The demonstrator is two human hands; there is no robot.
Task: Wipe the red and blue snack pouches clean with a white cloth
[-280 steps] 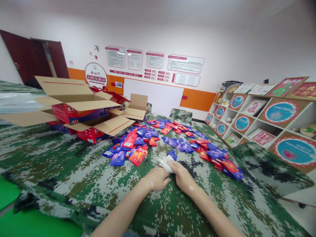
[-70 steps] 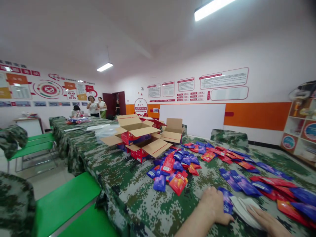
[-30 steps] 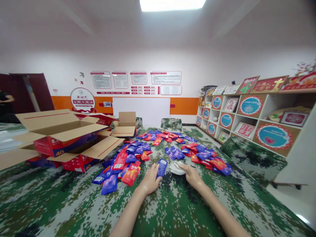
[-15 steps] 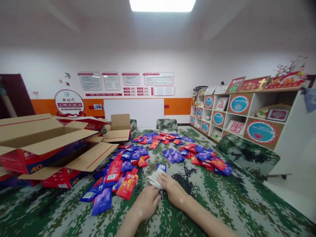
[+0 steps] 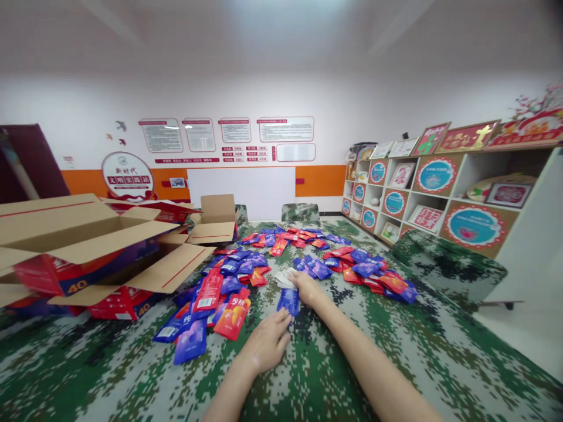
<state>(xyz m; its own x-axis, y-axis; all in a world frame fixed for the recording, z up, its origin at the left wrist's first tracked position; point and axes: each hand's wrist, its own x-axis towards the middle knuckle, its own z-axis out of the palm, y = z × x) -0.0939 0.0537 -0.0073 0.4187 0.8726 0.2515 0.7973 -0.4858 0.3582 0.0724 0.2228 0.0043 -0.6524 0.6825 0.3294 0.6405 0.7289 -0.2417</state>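
Observation:
A blue packet [image 5: 288,301] lies flat on the camouflage tablecloth straight ahead of me. My left hand [image 5: 267,340] rests palm down, fingers stretched out, with its fingertips on the packet's near end. At the far end, my right hand [image 5: 307,287] is closed on a folded white cloth [image 5: 285,278], which covers that end of the packet. Just beyond the cloth lie several blue packets [image 5: 313,266] with purple fruit pictures. To the left, red and blue packets are heaped, with an orange-red one [image 5: 233,315] closest to my left hand.
Open cardboard boxes [image 5: 88,237] stand on the left, their flaps reaching over the table. Another packet pile [image 5: 369,272] lies to the right, and a row [image 5: 285,237] runs across the back. A chair [image 5: 444,266] and a shelf unit [image 5: 413,193] are on the right.
My right hand has moved forward with the white cloth to the packet's far end, uncovering more blue. My left hand now touches the near end. The view has shifted slightly.

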